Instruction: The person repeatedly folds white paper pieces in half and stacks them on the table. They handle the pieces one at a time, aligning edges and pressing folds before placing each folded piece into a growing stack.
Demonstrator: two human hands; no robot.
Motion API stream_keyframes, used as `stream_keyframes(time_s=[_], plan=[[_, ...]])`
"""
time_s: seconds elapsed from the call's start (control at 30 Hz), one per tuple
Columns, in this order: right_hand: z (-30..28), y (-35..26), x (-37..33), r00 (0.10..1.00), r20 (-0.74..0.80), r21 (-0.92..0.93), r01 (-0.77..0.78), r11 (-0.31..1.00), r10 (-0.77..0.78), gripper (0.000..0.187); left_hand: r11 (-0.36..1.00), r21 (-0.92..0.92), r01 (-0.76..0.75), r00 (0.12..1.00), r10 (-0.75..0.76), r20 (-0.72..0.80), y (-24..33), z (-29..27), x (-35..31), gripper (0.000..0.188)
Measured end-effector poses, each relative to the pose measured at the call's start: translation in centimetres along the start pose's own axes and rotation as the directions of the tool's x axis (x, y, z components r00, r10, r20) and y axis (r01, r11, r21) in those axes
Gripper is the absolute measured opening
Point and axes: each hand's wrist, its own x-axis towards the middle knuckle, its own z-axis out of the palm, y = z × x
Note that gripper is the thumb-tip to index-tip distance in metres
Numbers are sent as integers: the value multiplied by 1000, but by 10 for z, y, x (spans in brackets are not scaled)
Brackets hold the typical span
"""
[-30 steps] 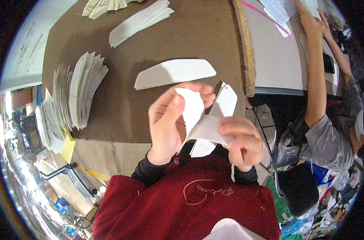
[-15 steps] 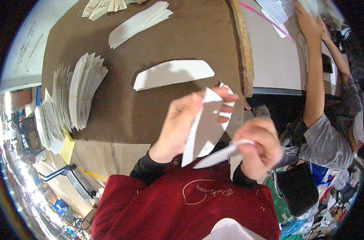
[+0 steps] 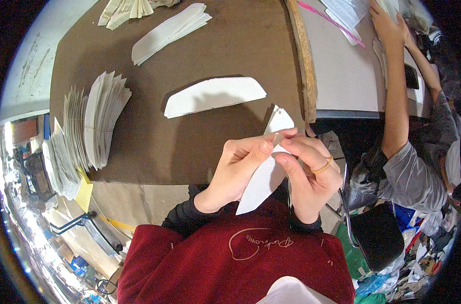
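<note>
Left hand (image 3: 239, 164) — strip (image 3: 262, 183) held, fanned stack (image 3: 102, 119) leftward

Head-worn fisheye looks down at nearby fingers (image 3: 305, 150); brown tabletop (image 3: 235, 45) lies beyond.

- We see the held white piece (image 3: 261, 186) as matt, finely textured; we cannot tell paper from stiff cloth.
- We log the fanned white stack (image 3: 107, 121) as thin, matt, dry-looking sheets.
- Brown tabletop (image 3: 139, 147): we note an even, matt surface.
- Edge strip (image 3: 305, 66): we read raw wood, rough and grainy.
- Maroon garment (image 3: 190, 263): soft-looking matt cloth.
- Chair frame (image 3: 347, 223): we find smooth, shiny metal.
</note>
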Motion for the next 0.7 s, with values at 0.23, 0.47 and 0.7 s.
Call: stream_keyframes(time_s=[0.23, 0.47, 0.7], plan=[[4, 2, 1, 987, -4, -365, 150, 919, -163, 29, 999, 17, 44, 998, -44, -42, -7, 4, -5, 48], [20, 18, -30, 987, -94, 263, -100, 960, 128, 71, 976, -42, -214, 977, 214, -10, -9, 13, -1, 51], [16, 19, -73, 966, -82, -60, -250, 966, 244, 52, 697, 673, -248, 965, 235, 113, 2, 6, 22, 68]])
